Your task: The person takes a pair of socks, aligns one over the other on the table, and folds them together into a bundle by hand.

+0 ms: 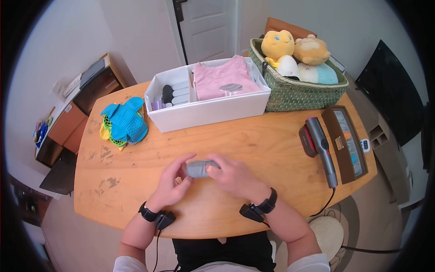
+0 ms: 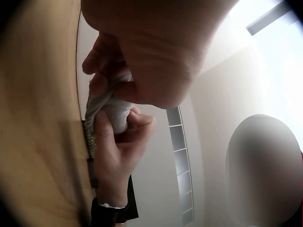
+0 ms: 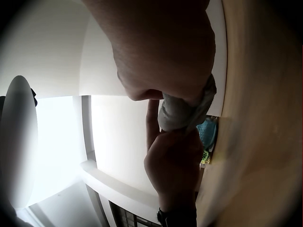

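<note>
Between both hands, above the near middle of the table, is a grey sock [image 1: 198,169] folded into a short bundle. My left hand [image 1: 173,181] holds its left end, with thumb and fingers curved about it. Opposite, my right hand [image 1: 234,176] grips the right end, thumb lying over the cloth. Seen from the left wrist, the grey cloth [image 2: 116,113] is pinched by the fingers of both hands, with a loose fold on one side. The right wrist view shows the bundle [image 3: 175,113] between the hands, partly hidden by the right hand.
A white box [image 1: 208,112] holds rolled grey bundles [image 1: 180,90] and a folded pink shirt [image 1: 224,79]. Beside it stands a green woven basket [image 1: 299,95] of plush toys. Blue textured cloth [image 1: 129,120] lies left. At right are a corded hair styler [image 1: 322,149] and a brown case [image 1: 337,145].
</note>
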`<state>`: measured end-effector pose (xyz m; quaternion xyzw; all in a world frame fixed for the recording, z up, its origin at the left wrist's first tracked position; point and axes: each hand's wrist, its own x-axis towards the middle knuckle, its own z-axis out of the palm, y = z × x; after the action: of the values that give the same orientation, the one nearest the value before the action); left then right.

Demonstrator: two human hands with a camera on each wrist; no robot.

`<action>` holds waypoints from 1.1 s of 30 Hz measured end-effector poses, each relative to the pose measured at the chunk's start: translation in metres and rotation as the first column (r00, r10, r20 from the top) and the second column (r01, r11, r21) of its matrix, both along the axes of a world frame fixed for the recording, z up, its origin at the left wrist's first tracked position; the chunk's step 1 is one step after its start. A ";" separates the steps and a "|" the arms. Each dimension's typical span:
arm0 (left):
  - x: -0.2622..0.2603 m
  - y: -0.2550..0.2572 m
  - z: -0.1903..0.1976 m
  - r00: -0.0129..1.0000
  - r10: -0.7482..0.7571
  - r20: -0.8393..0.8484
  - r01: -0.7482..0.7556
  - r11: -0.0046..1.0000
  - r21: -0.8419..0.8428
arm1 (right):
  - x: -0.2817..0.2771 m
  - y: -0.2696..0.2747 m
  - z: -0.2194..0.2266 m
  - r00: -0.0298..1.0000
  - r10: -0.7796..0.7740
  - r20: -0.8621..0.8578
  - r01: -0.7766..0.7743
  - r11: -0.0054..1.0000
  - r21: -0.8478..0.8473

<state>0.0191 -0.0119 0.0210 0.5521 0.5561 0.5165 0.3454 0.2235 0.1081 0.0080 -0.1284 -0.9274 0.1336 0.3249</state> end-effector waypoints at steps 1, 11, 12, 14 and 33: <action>0.005 0.001 0.006 0.995 0.018 0.103 -0.016 0.999 -0.029 | 0.001 0.003 -0.001 1.000 0.009 -0.001 -0.009 1.000 -0.001; -0.009 0.005 0.016 0.918 0.191 -0.348 -0.123 0.970 0.210 | -0.009 -0.003 -0.004 0.996 0.085 -0.039 -0.086 0.996 -0.011; -0.012 0.010 0.009 0.948 -0.005 -0.317 0.038 0.994 0.098 | -0.008 -0.003 -0.004 0.994 0.096 -0.058 -0.098 0.995 -0.030; -0.013 0.014 -0.003 0.946 -0.187 -0.265 0.193 0.981 -0.004 | -0.007 -0.004 -0.006 0.992 0.109 -0.068 -0.113 0.993 -0.046; -0.012 0.011 -0.004 0.991 -0.131 0.002 0.127 0.960 -0.248 | -0.006 -0.006 -0.005 0.990 0.102 -0.092 -0.137 0.632 -0.763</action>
<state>0.0073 -0.0010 0.0174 0.5435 0.5813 0.4156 0.4404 0.2172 0.1025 0.0031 -0.1896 -0.7829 0.5378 0.2488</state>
